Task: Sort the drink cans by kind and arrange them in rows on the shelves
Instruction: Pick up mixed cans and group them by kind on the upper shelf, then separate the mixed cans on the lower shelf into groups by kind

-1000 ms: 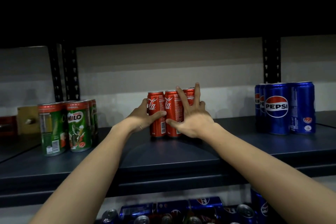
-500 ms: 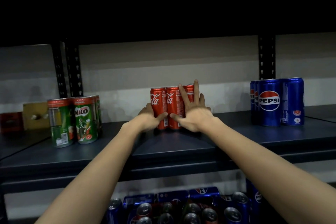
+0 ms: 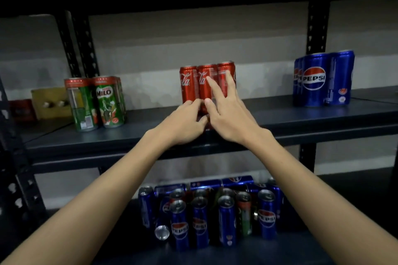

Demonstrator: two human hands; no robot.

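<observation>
fingers (image 3: 212, 87) of both hands spread against the coca-cola cans (image 3: 206, 84).

Dim, uneven light. Above the dark metal shelf board (image 3: 280, 114) the top of the picture falls to near black, while the grey wall (image 3: 150, 49) behind it is brightest. The hands are motion-blurred; uprights bow at the edges; lower cans look soft.

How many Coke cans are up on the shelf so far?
3 show: left can, middle can and right can, side by side at mid-shelf behind both hands. More may stand hidden behind them.
</observation>
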